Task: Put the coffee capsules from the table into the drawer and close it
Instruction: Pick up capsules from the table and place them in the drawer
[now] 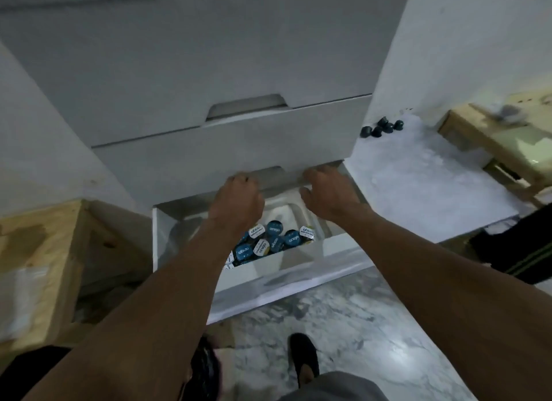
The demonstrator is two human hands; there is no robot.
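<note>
Coffee capsules in drawer [270, 241]: about 10 round pods in a loose heap, foil lids facing up, at the near end of a white tray [288, 208].
Lids: some blue, some white with a blue band; each carries a short printed word, upside down to the camera and too blurred to read.
Coffee capsules on desk [382, 128]: 5 dark pods in a tight cluster at the far left corner, against the wall, dark bodies showing, no lid print visible.
Desk [418, 185]: white, just right of the chest.
Drawer [268, 293]: lowest of the chest, pulled out toward the person, long axis running left to right, front panel nearest the camera.
Left hand [239, 199]: above the far part of the drawer, at the notch in the front above; fingers bent away and hidden, so I cannot tell whether they grasp anything.
Right hand [327, 191]: beside it at the same lower edge; fingers curled out of sight, grasp not clear either.
Floor [358, 326]: grey marbled, 1 black shoe [301, 359] on it.
</note>
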